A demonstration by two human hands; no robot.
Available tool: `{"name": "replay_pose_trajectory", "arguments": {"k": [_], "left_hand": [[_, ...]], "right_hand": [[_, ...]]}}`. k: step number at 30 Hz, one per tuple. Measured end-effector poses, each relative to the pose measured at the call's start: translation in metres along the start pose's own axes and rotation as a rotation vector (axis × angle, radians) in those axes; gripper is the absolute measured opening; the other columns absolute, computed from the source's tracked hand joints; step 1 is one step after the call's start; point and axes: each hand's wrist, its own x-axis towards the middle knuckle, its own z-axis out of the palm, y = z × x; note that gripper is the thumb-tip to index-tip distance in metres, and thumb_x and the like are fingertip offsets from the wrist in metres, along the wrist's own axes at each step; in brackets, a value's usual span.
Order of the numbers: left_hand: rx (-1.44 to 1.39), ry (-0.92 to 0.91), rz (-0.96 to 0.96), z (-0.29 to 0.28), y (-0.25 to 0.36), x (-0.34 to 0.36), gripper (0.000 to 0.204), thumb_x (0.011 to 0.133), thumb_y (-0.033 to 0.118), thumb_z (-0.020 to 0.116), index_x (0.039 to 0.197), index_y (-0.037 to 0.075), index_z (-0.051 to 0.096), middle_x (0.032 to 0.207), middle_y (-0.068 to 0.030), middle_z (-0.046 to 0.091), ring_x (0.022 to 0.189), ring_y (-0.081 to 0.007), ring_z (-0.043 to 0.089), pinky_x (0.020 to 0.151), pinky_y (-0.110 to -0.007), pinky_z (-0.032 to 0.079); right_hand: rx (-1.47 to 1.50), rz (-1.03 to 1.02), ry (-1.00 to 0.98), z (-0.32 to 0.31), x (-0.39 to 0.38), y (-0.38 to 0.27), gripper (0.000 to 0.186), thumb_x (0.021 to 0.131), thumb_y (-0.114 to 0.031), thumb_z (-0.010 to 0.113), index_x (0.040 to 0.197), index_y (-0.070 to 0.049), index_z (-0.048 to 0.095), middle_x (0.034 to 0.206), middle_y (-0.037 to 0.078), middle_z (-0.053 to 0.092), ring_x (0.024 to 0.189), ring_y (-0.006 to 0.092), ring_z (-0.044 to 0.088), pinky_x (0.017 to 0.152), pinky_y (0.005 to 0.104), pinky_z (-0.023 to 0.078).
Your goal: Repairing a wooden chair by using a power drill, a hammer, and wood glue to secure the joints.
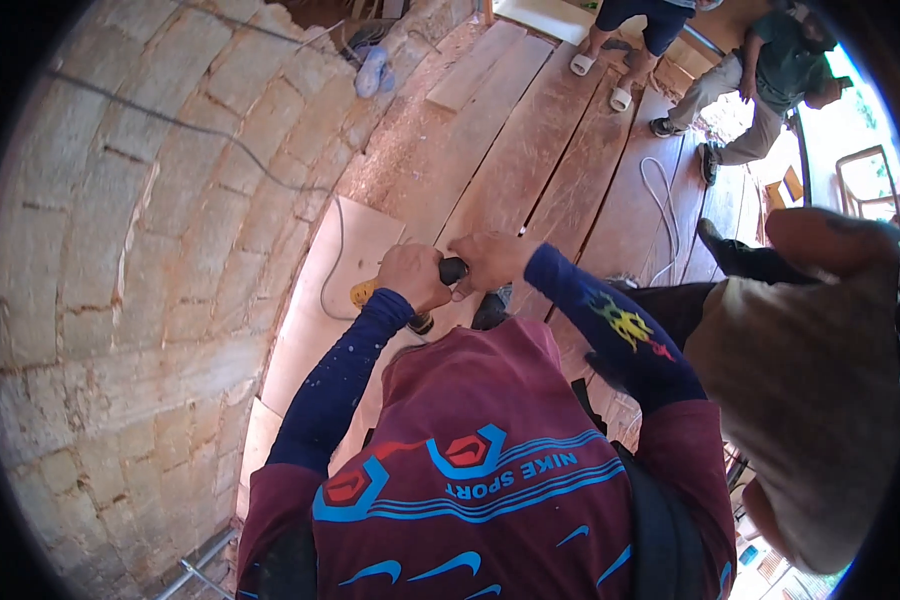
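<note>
My left hand (414, 276) is closed round a yellow and black power tool (363, 293), held in front of my chest; most of its body is hidden behind the hand. Its yellow part shows beside my left fingers, and a black rounded end (453, 270) sticks out between both hands. The fingers of my right hand (489, 261) are bent around that black end, thumb below it. Dark blue sleeves cover both forearms. A thin dark cord (340, 225) hangs down the wall and curves toward the tool.
A rough block wall (170, 250) rises on the left. Wooden planks (510, 170) with gaps form the floor; a pale board (355, 245) lies along the wall. Close on my right is a person (800, 380); two more people are at the far right. A pale cable loop (660, 200) lies on the planks.
</note>
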Motion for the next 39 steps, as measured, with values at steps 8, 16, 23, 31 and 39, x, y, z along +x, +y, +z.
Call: {"name": "replay_pose_trajectory", "arguments": {"k": [8, 16, 23, 31, 39], "left_hand": [[0.171, 0.028, 0.266, -0.056, 0.024, 0.172, 0.026, 0.06, 0.026, 0.077, 0.074, 0.005, 0.073, 0.078, -0.0163, 0.07, 0.081, -0.0387, 0.069, 0.075, -0.045, 0.056], [0.157, -0.074, 0.482, -0.096, 0.066, 0.363, 0.03, 0.065, 0.028, 0.077, 0.087, 0.008, 0.076, 0.092, -0.0208, 0.073, 0.093, -0.0374, 0.071, 0.082, -0.046, 0.058], [0.085, -0.175, 0.548, -0.14, 0.096, 0.539, 0.032, 0.065, 0.03, 0.08, 0.088, 0.008, 0.077, 0.094, -0.0195, 0.073, 0.096, -0.0376, 0.07, 0.085, -0.047, 0.057], [0.166, -0.107, 0.964, -0.164, 0.159, 0.636, 0.023, 0.065, 0.025, 0.075, 0.083, 0.012, 0.079, 0.087, -0.0131, 0.073, 0.093, -0.0325, 0.067, 0.084, -0.044, 0.055], [0.272, -0.153, 0.935, -0.157, 0.24, 0.709, 0.019, 0.066, 0.023, 0.073, 0.08, 0.012, 0.077, 0.086, -0.0125, 0.073, 0.098, -0.0315, 0.066, 0.088, -0.043, 0.052]], "right_hand": [[-0.349, 0.154, 0.27, -0.092, 0.028, 0.094, 0.02, 0.07, -0.027, 0.074, 0.072, -0.008, 0.071, 0.07, 0.01, 0.071, 0.068, 0.027, 0.071, 0.059, 0.0372, 0.051], [0.536, 0.422, -0.168, -0.235, 0.035, 0.222, 0.034, 0.081, -0.033, 0.077, 0.096, -0.004, 0.071, 0.082, 0.01, 0.07, 0.071, 0.023, 0.071, 0.06, 0.0368, 0.051], [-0.563, 0.401, 0.904, -0.282, 0.056, 0.286, 0.033, 0.093, -0.033, 0.066, 0.1, -0.001, 0.065, 0.087, 0.013, 0.072, 0.084, 0.0347, 0.071, 0.071, 0.0462, 0.053], [0.426, 0.767, 0.357, -0.37, 0.009, 0.367, 0.042, 0.096, -0.042, 0.063, 0.093, -0.002, 0.075, 0.078, 0.014, 0.074, 0.079, 0.0296, 0.071, 0.073, 0.0438, 0.053], [-0.035, 0.842, 0.686, -0.381, -0.027, 0.445, 0.051, 0.093, -0.05, 0.066, 0.102, -0.001, 0.075, 0.084, 0.019, 0.072, 0.078, 0.0323, 0.069, 0.069, 0.0434, 0.052]]}}
